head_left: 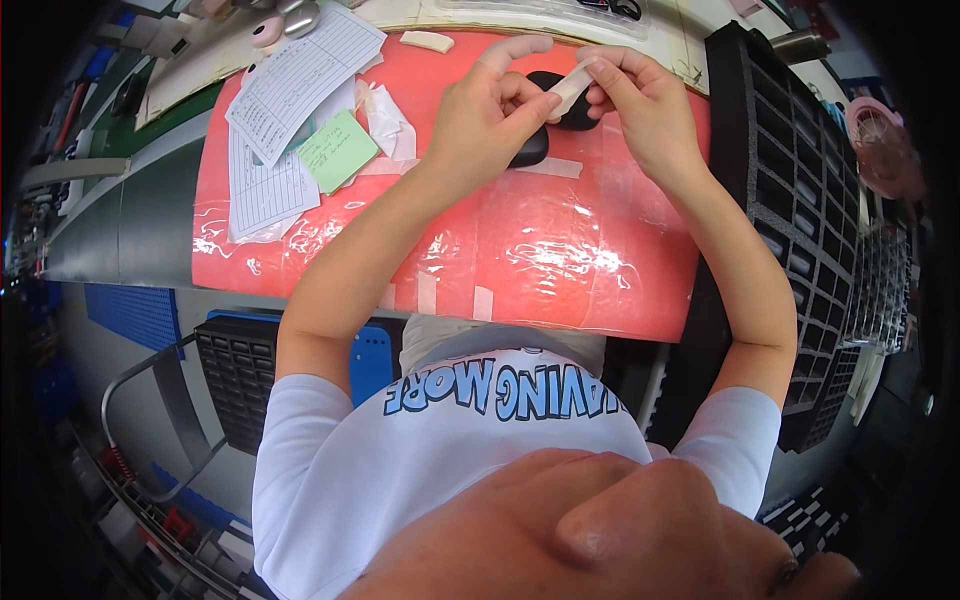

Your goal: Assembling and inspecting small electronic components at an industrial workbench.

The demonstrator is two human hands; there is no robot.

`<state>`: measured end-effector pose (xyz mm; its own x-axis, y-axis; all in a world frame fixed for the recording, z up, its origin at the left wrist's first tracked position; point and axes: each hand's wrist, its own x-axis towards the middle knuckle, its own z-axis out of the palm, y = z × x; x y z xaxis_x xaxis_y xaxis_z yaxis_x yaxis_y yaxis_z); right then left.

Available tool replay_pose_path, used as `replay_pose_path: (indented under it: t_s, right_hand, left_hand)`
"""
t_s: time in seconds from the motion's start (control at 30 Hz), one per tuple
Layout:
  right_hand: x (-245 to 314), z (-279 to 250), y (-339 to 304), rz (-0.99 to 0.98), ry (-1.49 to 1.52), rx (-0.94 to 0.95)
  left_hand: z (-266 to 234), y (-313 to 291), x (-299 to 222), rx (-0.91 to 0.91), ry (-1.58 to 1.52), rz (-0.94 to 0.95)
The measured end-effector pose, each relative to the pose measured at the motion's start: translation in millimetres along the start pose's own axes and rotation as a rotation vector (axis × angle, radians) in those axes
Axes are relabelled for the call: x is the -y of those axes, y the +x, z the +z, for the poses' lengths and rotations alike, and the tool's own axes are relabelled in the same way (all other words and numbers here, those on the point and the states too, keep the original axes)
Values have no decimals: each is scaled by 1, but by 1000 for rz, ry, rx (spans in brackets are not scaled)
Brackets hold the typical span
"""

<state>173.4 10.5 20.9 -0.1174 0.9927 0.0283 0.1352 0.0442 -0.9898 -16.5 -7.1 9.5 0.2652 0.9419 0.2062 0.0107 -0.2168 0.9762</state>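
Both hands meet over the far part of the red work mat (450, 250). Between them runs a small cream-coloured folded strip (572, 92), perhaps cloth or paper; I cannot tell which. My left hand (485, 115) pinches its lower end with thumb and a bent finger, the index finger stretched away. My right hand (645, 105) grips the upper end between thumb and fingers. Pale covers seem to sit on some fingertips. Under the hands lie dark rounded objects, one black piece (532, 150) beside my left fingers; their kind is partly hidden.
Printed sheets (300, 85), a green note pad (338, 152) and a crumpled white wrapper (387, 125) lie at left. Another cream piece (427, 41) rests at the far edge. A black compartment tray (790, 190) borders the right side, near a pink fan (880, 145).
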Motion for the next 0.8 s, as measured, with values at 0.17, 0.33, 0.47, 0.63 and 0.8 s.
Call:
replay_pose_path:
  t_s: [0.17, 0.33, 0.47, 0.63, 0.8]
  right_hand:
    - [-3, -12, 13, -79, -35, -41]
    - [-11, -51, 38, -131, -78, -241]
    - [-16, -51, 38, -169, 39, -250]
    - [-11, -46, 25, -222, -91, -67]
    - [7, -15, 1, -222, -190, 109]
  left_hand:
    - [0, 0, 6, 32, -33, 63]
    - [0, -4, -3, 93, 30, 87]
    - [-2, -6, -1, 68, 67, 84]
    - [-3, 3, 15, -99, -41, 241]
    - [1, 4, 12, -58, -228, 211]
